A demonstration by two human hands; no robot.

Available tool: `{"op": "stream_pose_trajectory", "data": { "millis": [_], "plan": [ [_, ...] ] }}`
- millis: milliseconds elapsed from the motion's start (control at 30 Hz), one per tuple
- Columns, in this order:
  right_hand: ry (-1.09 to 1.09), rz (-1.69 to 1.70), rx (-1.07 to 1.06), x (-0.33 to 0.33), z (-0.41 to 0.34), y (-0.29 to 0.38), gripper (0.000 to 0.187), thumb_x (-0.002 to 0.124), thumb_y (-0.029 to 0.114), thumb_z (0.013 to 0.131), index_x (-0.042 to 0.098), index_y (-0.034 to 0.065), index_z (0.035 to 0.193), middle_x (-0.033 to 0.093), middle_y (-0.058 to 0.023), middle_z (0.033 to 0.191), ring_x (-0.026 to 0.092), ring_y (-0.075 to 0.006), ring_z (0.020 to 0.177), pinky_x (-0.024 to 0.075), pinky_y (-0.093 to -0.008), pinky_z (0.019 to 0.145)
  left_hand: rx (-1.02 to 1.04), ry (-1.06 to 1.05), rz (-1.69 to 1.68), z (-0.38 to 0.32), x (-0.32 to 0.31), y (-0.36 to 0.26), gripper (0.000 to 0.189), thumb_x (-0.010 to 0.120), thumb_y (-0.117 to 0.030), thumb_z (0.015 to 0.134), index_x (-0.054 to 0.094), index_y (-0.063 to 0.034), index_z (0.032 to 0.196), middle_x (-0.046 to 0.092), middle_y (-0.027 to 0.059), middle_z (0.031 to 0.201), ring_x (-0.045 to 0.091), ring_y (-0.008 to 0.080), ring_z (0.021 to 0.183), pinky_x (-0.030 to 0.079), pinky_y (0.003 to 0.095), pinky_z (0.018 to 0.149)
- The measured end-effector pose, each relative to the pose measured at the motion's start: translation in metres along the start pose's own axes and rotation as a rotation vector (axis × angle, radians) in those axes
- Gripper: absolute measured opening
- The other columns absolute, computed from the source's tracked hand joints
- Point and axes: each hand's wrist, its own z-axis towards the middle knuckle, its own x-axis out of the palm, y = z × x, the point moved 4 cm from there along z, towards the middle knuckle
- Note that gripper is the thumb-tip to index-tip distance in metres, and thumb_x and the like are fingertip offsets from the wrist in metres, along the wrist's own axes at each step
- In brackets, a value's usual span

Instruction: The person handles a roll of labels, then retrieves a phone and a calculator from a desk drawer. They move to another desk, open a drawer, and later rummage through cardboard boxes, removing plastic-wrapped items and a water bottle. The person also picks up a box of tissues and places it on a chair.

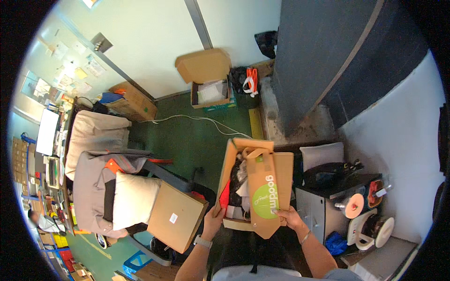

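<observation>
An open cardboard box (228,165) is held up in front of me, with black, grey and red fabric-like items inside. My left hand (213,223) grips its near left corner, beside a red piece of material. A cardboard flap or panel (262,196) with a green circle and printed writing lies partly over the contents. My right hand (291,218) holds the near right end of this panel, fingertips on its edge. Another flap (284,168) stands out to the right of the box. Under the box, the support is hidden.
Left, a chair holds a cream cushion (135,200), a grey jacket (93,189) and a closed cardboard box (177,216). An open box (211,95) sits on the green floor by the wall, near a white cable (197,117). Right stands a grey cabinet (311,214). A person is far left.
</observation>
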Motion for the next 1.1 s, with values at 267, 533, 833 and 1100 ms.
{"op": "stream_pose_trajectory", "data": {
  "millis": [267,533,833,1100],
  "plan": [
    [-0.061,-0.654,0.247,-0.078,0.219,-0.102,0.043,0.067,0.022,0.079,0.054,-0.0021,0.112,0.063,-0.0104,0.100,0.059,-0.0201,0.091,0.0473,-0.0341,0.078,-0.181,-0.078,-0.269,0.176,0.017,0.183,0.040,0.052,-0.023,0.091,0.045,-0.0008,0.124,0.053,0.0075,0.113,0.054,0.0176,0.095,0.049,0.0311,0.079],
    [-0.365,-1.103,0.352,-0.128,0.283,-0.181,0.055,0.062,0.035,0.078,0.044,0.0103,0.124,0.054,-0.0151,0.119,0.057,-0.0310,0.099,0.0470,-0.0343,0.080,-0.379,-0.259,-0.197,0.220,0.039,0.255,0.035,0.048,-0.021,0.092,0.047,-0.0026,0.121,0.056,0.0102,0.108,0.056,0.0269,0.100,0.044,0.0358,0.090],
    [-0.501,-0.917,0.044,-0.139,0.302,-0.132,0.035,0.060,0.031,0.078,0.057,0.0072,0.104,0.063,-0.0163,0.091,0.060,-0.0340,0.086,0.0486,-0.0390,0.073,-0.373,-0.084,-0.194,0.244,0.054,0.237,0.028,0.050,-0.020,0.090,0.051,-0.0097,0.116,0.056,0.0004,0.098,0.054,0.0107,0.086,0.049,0.0298,0.068],
    [-0.656,-1.262,-0.322,-0.092,0.296,-0.095,0.062,0.073,0.020,0.067,0.043,0.0055,0.119,0.050,-0.0166,0.113,0.046,-0.0344,0.104,0.0359,-0.0441,0.090,-0.111,0.193,0.162,0.282,0.074,0.196,0.042,0.056,-0.016,0.088,0.040,-0.0028,0.125,0.056,0.0042,0.102,0.053,0.0118,0.091,0.043,0.0260,0.078]
  ]
}}
